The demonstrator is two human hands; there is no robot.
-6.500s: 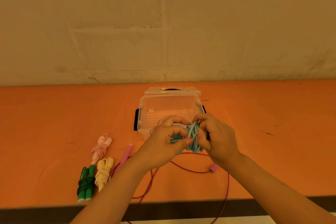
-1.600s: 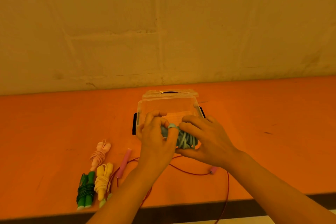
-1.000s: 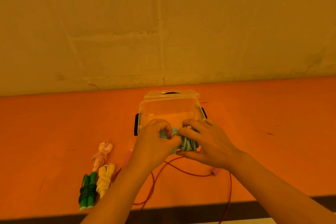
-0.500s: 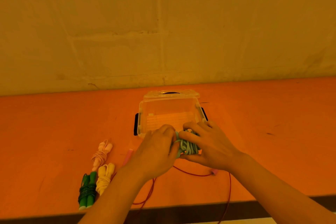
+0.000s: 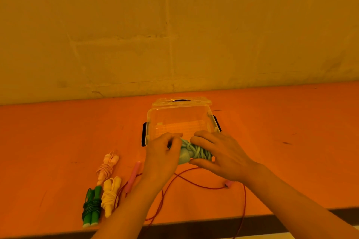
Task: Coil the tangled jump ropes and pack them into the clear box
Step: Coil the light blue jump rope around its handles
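Observation:
A light blue jump rope [image 5: 194, 153], wound into a tight bundle, sits between my hands just in front of the clear box [image 5: 153, 122]. My left hand [image 5: 163, 153] pinches its left end, fingers curled over the handle. My right hand [image 5: 219, 151] wraps round its right side, thumb underneath. The box stands open and looks empty. A loose red rope [image 5: 194, 182] with pink handles [image 5: 133, 176] trails over the orange table under my arms.
Three coiled ropes lie at the front left: pink [image 5: 106, 165], cream [image 5: 109, 194] and green [image 5: 91, 207]. The box lid [image 5: 180, 101] stands behind the box. The table's front edge [image 5: 252, 217] is close; the red rope hangs over it. A wall rises behind.
Both hands have lowered the blue bundle slightly toward me, from over the box's front rim to just before it. My left hand shifted its pinch on the left end.

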